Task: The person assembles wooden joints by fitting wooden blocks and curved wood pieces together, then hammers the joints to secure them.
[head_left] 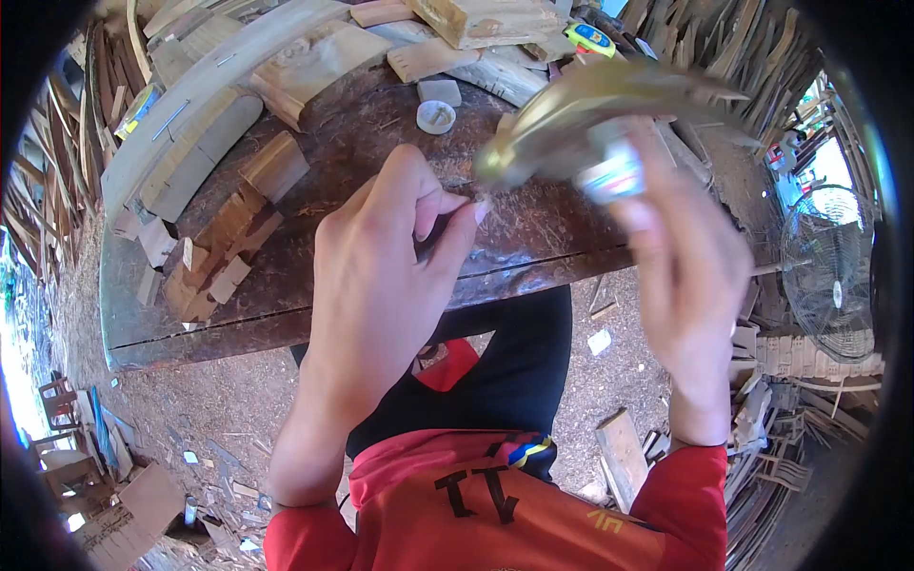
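In my right hand [676, 257] is a claw hammer [571, 114], smeared by motion. Its head is raised over the table, with the striking face to the right of my left fingertips. My left hand [395, 228] pinches thumb and forefinger together low over the dark wooden table [533, 224]. Whatever small thing lies between those fingertips is too small to make out. Just beyond my left hand stand a small round white cup [436, 117] and a little pale block [439, 92].
Several wood pieces [228, 243] lie on the table's left side, near a long curved board [209, 81] with nails on it. A yellow tape measure [590, 40] rests at the back among more blocks. A standing fan [833, 276] is at the right; offcuts cover the floor.
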{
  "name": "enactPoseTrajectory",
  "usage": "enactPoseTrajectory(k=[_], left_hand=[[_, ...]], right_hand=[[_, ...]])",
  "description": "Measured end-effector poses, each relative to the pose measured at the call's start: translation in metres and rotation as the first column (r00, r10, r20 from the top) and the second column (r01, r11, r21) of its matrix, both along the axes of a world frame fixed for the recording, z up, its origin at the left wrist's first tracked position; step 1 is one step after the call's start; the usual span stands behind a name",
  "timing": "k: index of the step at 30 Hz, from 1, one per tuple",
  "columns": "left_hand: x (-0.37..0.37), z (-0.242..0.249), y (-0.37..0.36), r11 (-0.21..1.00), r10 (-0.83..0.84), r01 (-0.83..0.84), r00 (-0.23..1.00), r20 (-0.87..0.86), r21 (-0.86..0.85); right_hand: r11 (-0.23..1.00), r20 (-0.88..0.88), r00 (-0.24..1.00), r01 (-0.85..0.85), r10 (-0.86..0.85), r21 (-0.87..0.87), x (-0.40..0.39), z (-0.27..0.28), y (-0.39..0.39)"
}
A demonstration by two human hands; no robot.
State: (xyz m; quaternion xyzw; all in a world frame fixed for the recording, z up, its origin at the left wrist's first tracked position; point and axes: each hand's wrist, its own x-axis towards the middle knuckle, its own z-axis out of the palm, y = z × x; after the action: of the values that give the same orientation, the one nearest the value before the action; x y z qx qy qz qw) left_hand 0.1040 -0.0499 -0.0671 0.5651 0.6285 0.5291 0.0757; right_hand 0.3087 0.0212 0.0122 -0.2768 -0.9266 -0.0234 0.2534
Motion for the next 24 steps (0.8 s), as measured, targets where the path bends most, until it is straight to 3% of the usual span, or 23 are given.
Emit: enactPoseTrajectory(k=[3, 9, 10, 14, 20, 24], left_hand=[[0.002, 0.003, -0.001, 1.000, 0.007, -0.007, 1.000, 0.002, -0.012], [0.002, -0.002, 0.000, 1.000, 0.008, -0.008, 1.000, 0.010, -0.006], [0.002, -0.001, 0.000, 1.000, 0.006, -0.006, 1.000, 0.003, -0.008], [0.002, 0.005, -0.002, 0.999, 0.008, -0.010, 0.999, -0.035, -0.048], [0.002, 0.001, -0.002, 1.000, 0.005, -0.005, 1.000, -0.016, -0.014], [0.003, 0.000, -0.003, 1.000, 0.020, -0.019, 0.997, -0.075, 0.015]], right_hand=[[1.000, 0.050, 0.999, 0.022, -0.022, -0.014, 0.004, -0.004, 0.001], [1.000, -0.278, 0.960, 0.023, -0.019, 0.011, 0.007, -0.007, 0.008], [0.998, -0.259, 0.965, 0.039, -0.048, -0.039, 0.005, -0.008, 0.005], [0.999, 0.102, 0.995, 0.022, -0.020, -0.027, 0.005, -0.006, -0.003], [0.997, -0.197, 0.979, 0.043, -0.054, -0.060, 0.008, -0.014, 0.004], [0.990, -0.226, 0.970, 0.056, -0.084, -0.128, 0.013, -0.016, 0.006]])
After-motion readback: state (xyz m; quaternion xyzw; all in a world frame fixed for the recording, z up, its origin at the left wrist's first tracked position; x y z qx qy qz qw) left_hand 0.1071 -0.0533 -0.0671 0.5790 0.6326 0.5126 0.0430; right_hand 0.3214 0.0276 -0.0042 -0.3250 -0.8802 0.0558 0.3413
